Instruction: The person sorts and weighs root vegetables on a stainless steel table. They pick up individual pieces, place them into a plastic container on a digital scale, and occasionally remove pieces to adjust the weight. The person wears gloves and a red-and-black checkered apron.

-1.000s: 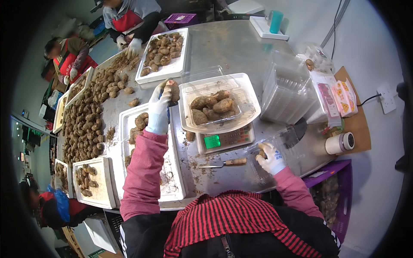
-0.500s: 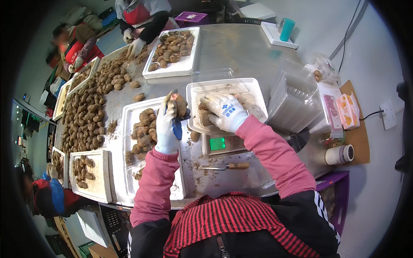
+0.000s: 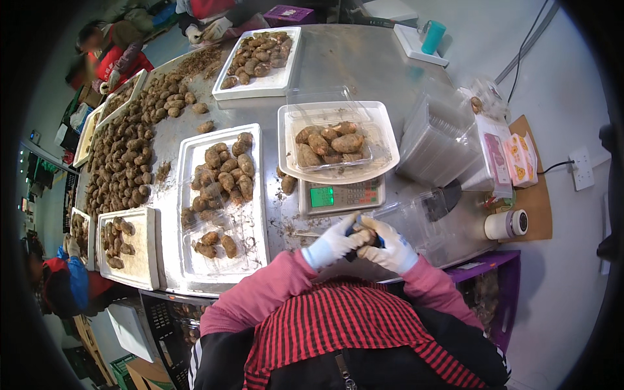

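Observation:
Both of my hands wear white gloves and meet at the table's front edge, just in front of the scale. My right hand is closed around a small brown tuber. My left hand presses against the same tuber and grips a short dark-handled tool, whose blade is hidden. On the scale rests a clear tray with several tubers. A long white tray of tubers lies to the left of my hands.
A heap of loose tubers covers the left of the metal table. More white trays stand around. Stacked clear containers, a white jar and a teal cup sit on the right. Other people work at the far side.
My right hand has left the tray on the scale and my left hand has left the white tray. Both pulled back toward me and now meet on one tuber.

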A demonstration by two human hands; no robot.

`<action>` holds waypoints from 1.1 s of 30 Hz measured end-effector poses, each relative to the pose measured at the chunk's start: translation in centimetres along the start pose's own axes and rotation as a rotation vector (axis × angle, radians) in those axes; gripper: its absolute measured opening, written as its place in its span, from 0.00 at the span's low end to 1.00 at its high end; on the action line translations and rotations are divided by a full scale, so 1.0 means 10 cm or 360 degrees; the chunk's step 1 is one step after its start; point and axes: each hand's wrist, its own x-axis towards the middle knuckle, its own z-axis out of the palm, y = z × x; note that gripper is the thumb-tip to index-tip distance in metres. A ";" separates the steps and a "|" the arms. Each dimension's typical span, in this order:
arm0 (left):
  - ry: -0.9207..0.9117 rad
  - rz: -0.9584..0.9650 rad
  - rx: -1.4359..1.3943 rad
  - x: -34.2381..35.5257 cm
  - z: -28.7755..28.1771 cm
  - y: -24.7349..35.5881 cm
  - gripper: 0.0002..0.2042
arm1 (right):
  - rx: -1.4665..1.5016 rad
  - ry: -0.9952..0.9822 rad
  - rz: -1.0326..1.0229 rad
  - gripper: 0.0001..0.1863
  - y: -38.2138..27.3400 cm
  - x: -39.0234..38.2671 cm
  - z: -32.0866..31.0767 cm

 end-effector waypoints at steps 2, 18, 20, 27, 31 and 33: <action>-0.0013 -0.0178 0.0234 0.09 0.23 -0.11 0.35 | -0.0405 0.0270 -0.0135 0.30 0.17 -0.25 -0.13; 0.0265 -0.0009 0.0489 -0.48 -0.57 0.17 0.19 | -0.1440 0.0931 -0.0906 0.15 -0.09 0.35 -0.71; 0.0503 0.0122 0.0320 -0.50 -0.75 0.37 0.18 | -0.1442 0.0857 -0.1095 0.14 -0.41 0.69 -0.69; 0.0796 0.0581 0.0013 -0.32 -0.98 0.92 0.17 | -0.2082 0.0279 -0.0818 0.26 -0.96 1.74 -0.48; 0.0824 0.0693 0.0047 -0.30 -1.13 0.97 0.17 | -0.2001 0.0384 -0.0698 0.26 -1.13 1.87 -0.68; 0.1006 0.0637 0.0106 -0.29 -1.24 0.96 0.17 | -0.1695 0.0993 -0.0859 0.26 -1.23 1.83 -0.85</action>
